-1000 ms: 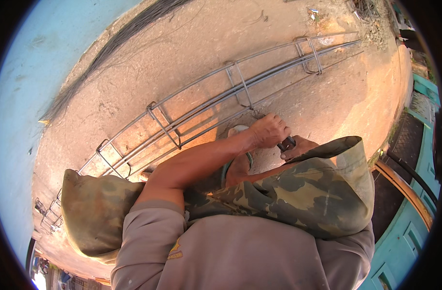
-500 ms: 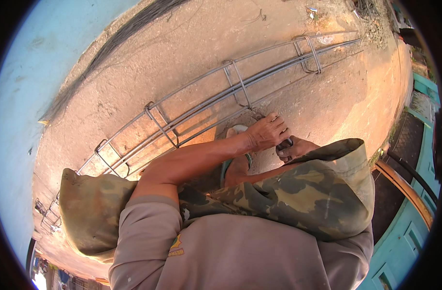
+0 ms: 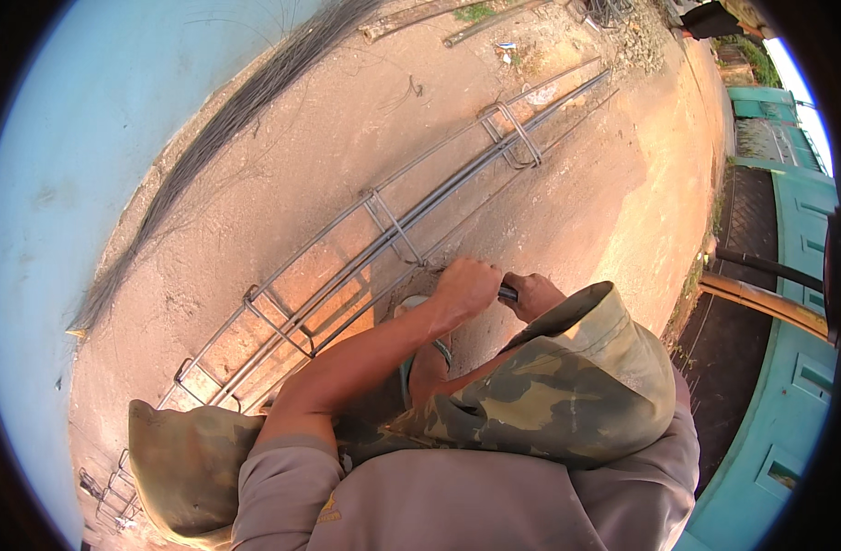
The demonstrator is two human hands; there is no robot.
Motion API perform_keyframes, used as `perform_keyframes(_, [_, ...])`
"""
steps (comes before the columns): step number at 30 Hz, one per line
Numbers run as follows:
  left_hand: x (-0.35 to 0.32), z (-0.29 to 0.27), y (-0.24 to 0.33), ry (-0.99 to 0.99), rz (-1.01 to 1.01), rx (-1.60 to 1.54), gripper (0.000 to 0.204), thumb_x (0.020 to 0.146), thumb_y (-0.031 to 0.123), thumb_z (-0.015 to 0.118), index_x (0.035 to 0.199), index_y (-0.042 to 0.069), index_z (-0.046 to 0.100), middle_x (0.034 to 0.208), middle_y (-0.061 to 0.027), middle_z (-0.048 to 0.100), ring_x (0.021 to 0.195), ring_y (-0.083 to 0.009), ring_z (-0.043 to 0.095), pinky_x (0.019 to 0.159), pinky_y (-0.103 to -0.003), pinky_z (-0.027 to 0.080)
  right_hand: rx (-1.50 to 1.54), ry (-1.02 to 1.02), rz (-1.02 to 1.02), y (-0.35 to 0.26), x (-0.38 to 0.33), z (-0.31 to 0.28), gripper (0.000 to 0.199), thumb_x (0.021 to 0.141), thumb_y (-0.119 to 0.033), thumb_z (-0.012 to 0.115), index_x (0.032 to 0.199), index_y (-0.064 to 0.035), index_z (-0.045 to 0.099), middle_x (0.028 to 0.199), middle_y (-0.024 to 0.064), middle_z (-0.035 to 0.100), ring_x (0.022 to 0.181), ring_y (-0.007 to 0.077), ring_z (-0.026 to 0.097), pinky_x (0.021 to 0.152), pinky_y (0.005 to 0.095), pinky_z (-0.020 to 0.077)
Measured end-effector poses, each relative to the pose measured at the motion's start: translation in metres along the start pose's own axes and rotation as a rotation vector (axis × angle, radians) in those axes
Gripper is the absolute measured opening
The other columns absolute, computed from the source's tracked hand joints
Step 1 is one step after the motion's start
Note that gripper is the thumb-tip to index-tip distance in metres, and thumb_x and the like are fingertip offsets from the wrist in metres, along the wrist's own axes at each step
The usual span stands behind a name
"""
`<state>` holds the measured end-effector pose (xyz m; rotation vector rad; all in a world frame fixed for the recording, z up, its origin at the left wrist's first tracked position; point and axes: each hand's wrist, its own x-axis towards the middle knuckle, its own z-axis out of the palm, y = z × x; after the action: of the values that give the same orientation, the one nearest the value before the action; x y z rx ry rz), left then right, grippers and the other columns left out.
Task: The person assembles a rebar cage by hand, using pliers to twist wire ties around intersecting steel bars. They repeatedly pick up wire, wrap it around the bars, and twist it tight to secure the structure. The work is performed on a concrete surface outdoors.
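My left hand (image 3: 471, 283) is closed in a fist just beside a lower corner of the rebar cage (image 3: 397, 241). Whatever its fingers grip is hidden by the knuckles. Right next to it, my right hand (image 3: 536, 296) is wrapped round a dark-handled hand tool (image 3: 507, 294), whose short end shows between the two hands. The tool's head is out of sight. The cage lies slantwise on the ground, long steel bars joined by several rectangular stirrups (image 3: 512, 133). My sandalled foot (image 3: 427, 369) rests below my left forearm.
Thin steel rods or wires (image 3: 214, 129) lie bundled along the pale blue wall (image 3: 62, 165) on the left. Poles (image 3: 420, 16) and rubble (image 3: 636, 41) are at the far end. A turquoise building (image 3: 797, 220) and an orange-brown bar (image 3: 769, 303) stand right. My camouflage-covered knees (image 3: 567, 386) flank my arms.
The view has turned, so the cage appears steeper and lower left. My hands have drawn closer together, and the right one now shows the back of its fingers around the tool.
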<state>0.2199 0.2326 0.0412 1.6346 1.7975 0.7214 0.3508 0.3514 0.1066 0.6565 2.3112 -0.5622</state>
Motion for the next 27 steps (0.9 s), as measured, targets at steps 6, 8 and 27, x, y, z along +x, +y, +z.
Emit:
perform_keyframes(6, [-0.026, 0.01, -0.006, 0.503, 0.368, 0.307, 0.019, 0.081, 0.019, 0.06, 0.095, 0.007, 0.064, 0.075, -0.0063, 0.059, 0.079, -0.0241, 0.062, 0.084, -0.036, 0.047, 0.428, -0.675, 0.412, -0.014, 0.002, -0.025, 0.056, 0.083, -0.034, 0.075, 0.124, -0.0013, 0.056, 0.092, 0.0076, 0.066, 0.083, 0.0208, 0.063, 0.073, 0.033, 0.0482])
perform_keyframes(8, [-0.027, 0.014, -0.006, 0.365, 0.335, 0.233, 0.018, 0.082, 0.018, 0.059, 0.094, 0.006, 0.064, 0.075, -0.007, 0.061, 0.078, -0.0246, 0.062, 0.08, -0.038, 0.047, 0.599, -0.749, 0.427, -0.008, 0.0, -0.034, 0.058, 0.083, -0.035, 0.075, 0.126, -0.0018, 0.054, 0.098, 0.0072, 0.064, 0.09, 0.0187, 0.06, 0.078, 0.0331, 0.0467])
perform_keyframes(27, [-0.014, -0.01, -0.014, -0.09, 0.147, -0.147, 0.051, 0.066, 0.018, 0.081, 0.111, 0.003, 0.063, 0.099, -0.0174, 0.068, 0.096, -0.0355, 0.066, 0.081, -0.043, 0.051, 1.083, -0.67, 0.363, -0.029, -0.028, -0.069, 0.036, 0.088, -0.03, 0.072, 0.111, -0.0035, 0.064, 0.08, 0.0055, 0.064, 0.074, 0.0132, 0.062, 0.068, 0.0286, 0.0493])
